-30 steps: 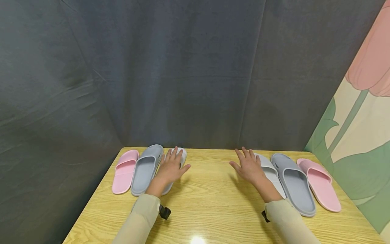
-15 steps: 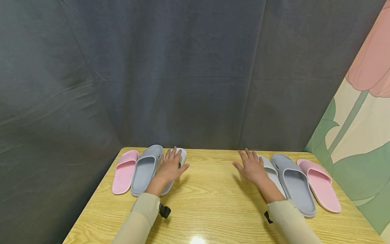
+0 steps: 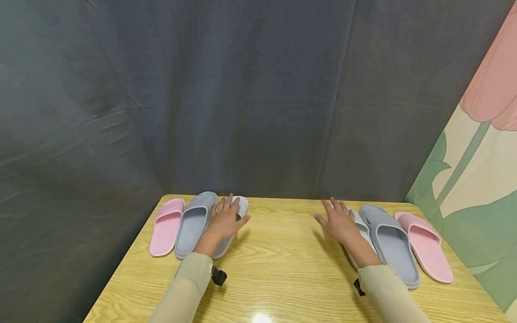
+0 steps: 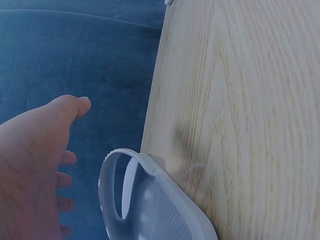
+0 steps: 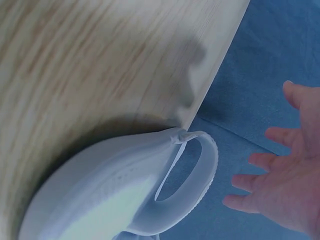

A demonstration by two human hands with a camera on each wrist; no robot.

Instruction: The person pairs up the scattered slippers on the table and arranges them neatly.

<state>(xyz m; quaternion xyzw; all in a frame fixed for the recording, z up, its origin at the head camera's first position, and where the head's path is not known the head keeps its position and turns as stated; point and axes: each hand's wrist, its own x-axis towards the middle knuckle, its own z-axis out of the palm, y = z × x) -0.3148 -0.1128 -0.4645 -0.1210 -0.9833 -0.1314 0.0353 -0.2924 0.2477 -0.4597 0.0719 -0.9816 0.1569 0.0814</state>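
My left hand is held with fingers spread above a white slipper at the left, covering much of it. In the left wrist view, the left hand is apart from that slipper. My right hand hovers, fingers spread, over the other white slipper on the right. A gap shows between the right hand and that slipper in the right wrist view. Neither hand holds anything.
Outside the white slippers lie a grey slipper and a pink one on the left. Another grey slipper and pink one lie right. All rest on a wooden table before a dark curtain; a flower-painted wall stands right.
My right hand has shifted a little to the right, farther over the white slipper there. The left hand has barely moved. The slippers stay in place.
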